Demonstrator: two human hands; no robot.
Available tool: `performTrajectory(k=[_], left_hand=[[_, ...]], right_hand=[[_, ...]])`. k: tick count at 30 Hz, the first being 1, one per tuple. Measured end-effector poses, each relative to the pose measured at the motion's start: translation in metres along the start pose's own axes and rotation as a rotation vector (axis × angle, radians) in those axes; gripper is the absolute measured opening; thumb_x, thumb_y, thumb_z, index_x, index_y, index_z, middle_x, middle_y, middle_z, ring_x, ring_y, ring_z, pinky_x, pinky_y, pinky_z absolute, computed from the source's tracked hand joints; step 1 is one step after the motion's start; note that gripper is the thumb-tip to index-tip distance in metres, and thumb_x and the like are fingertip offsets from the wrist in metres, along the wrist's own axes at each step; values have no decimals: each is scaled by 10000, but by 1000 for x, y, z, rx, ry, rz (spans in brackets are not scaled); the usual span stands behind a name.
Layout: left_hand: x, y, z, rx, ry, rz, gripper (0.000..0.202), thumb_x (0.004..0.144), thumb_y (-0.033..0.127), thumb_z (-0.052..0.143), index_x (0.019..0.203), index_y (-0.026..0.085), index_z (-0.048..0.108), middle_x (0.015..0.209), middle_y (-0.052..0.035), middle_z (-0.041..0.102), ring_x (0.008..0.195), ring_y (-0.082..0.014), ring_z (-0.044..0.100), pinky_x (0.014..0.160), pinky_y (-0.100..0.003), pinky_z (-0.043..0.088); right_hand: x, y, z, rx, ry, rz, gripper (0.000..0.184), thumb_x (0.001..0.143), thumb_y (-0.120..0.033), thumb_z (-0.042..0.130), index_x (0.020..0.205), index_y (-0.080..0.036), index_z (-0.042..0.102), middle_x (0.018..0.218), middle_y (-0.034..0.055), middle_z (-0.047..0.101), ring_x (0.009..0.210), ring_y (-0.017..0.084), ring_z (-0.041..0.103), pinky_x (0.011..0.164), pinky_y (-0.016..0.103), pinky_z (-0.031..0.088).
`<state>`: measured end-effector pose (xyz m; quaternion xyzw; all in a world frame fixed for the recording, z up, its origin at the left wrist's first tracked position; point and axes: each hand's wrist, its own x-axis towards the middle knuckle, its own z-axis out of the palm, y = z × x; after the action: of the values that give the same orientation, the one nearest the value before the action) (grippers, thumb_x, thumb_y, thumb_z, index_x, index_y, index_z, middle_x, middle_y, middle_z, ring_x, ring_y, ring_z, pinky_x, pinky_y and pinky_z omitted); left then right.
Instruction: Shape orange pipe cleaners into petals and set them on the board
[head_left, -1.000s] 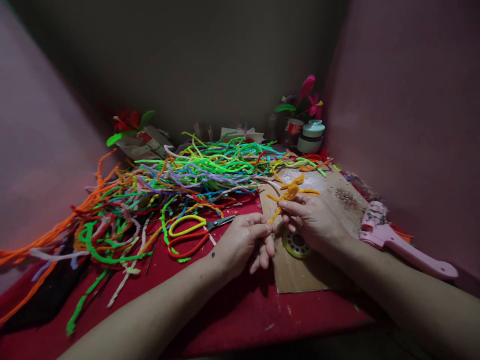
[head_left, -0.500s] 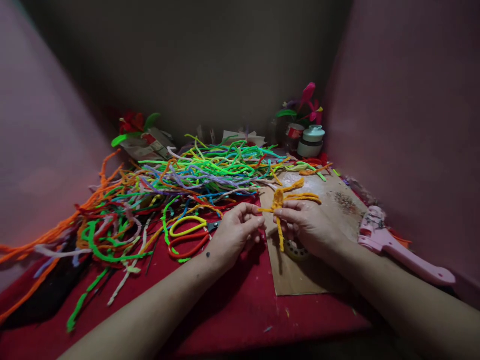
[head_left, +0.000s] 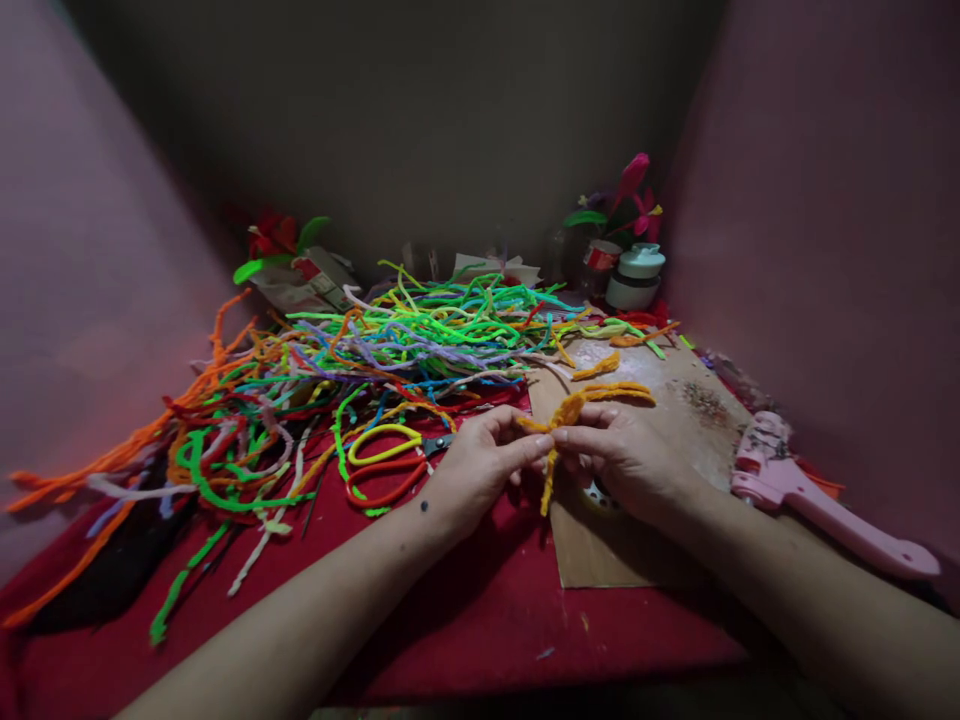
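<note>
Between my two hands is an orange-yellow pipe-cleaner piece, with strands reaching right and one end hanging down. My left hand pinches it from the left, thumb and forefinger closed near its middle. My right hand grips it from the other side, thumb tip almost against the left thumb. The exact spot under the fingertips is hidden. Scissors with one yellow and one red handle lie left of my left hand, blades partly behind it. A round, dark-holed object shows partly beneath my right hand.
A big tangle of coloured pipe cleaners covers the back and left of the red cloth. Under my right hand lies a brown board. A pink lever tool is at right. Behind stand a lidded jar and pink flowers.
My left thumb and fingers have moved right to meet my right hand at the pipe-cleaner piece. The piece has tilted, its upper loop now leaning right. The view has shifted slightly.
</note>
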<state>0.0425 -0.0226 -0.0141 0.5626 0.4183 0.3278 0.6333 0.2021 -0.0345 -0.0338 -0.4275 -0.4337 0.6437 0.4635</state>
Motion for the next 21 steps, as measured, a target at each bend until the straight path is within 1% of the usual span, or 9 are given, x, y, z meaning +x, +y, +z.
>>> performTrajectory(k=[2,4,7,10,12,14,16,19,21], left_hand=[[1,-2,-1,-39,-80,-55,226,677,296,663,764,110,570,646,-9,591,499,-60,488,467,-179,334],[1,-3,-1,-43,-123,-89,181,699,277,629,733,107,579,631,-10,587,471,-44,453,453,-176,308],[1,-2,-2,-10,-111,-76,145,709,257,598,693,114,584,601,-1,571,462,-43,421,445,-181,283],[0,-1,-2,11,-126,-70,144,713,260,585,690,118,580,586,6,552,462,-48,414,443,-191,265],[0,0,-2,-1,-147,-82,156,719,266,579,673,118,563,567,14,532,452,-45,401,445,-194,260],[0,0,-2,-25,-132,-96,149,711,261,588,672,126,538,538,30,506,439,-43,396,445,-192,264],[-1,0,-1,-40,-91,-99,151,697,257,612,752,143,530,532,45,506,434,-47,407,443,-185,274],[-1,0,-1,-1,-46,-44,246,696,263,632,890,167,515,567,46,544,449,-56,436,445,-178,300],[-2,0,-2,35,-33,1,250,712,265,622,915,166,514,576,45,549,457,-60,446,447,-177,320]], right_hand=[[1,2,0,12,4,-23,99,681,-218,657,701,-139,600,548,-29,533,430,47,425,402,177,310],[1,3,0,22,-22,2,99,688,-225,651,714,-145,600,562,-24,549,436,55,441,410,185,317],[0,3,0,29,-40,27,94,683,-218,648,725,-159,588,586,-20,572,451,70,471,434,200,348],[-2,1,-1,-17,-12,-32,98,695,-234,644,697,-165,574,578,-24,571,453,75,472,443,206,358],[-3,-1,-1,-96,16,-62,145,711,-268,634,645,-159,564,526,-28,550,424,69,449,416,200,333],[-4,-3,0,-178,28,-60,199,718,-278,624,586,-153,544,472,-31,521,395,62,422,390,191,303],[-4,-5,1,-214,20,-37,200,719,-262,612,570,-151,539,462,-27,522,388,60,419,379,186,295],[-3,-5,2,-200,1,-5,152,716,-250,601,611,-147,562,509,-11,568,400,66,451,386,185,325],[-2,-4,3,-194,11,-1,128,705,-248,611,636,-147,573,518,-7,581,402,69,464,392,187,343]])
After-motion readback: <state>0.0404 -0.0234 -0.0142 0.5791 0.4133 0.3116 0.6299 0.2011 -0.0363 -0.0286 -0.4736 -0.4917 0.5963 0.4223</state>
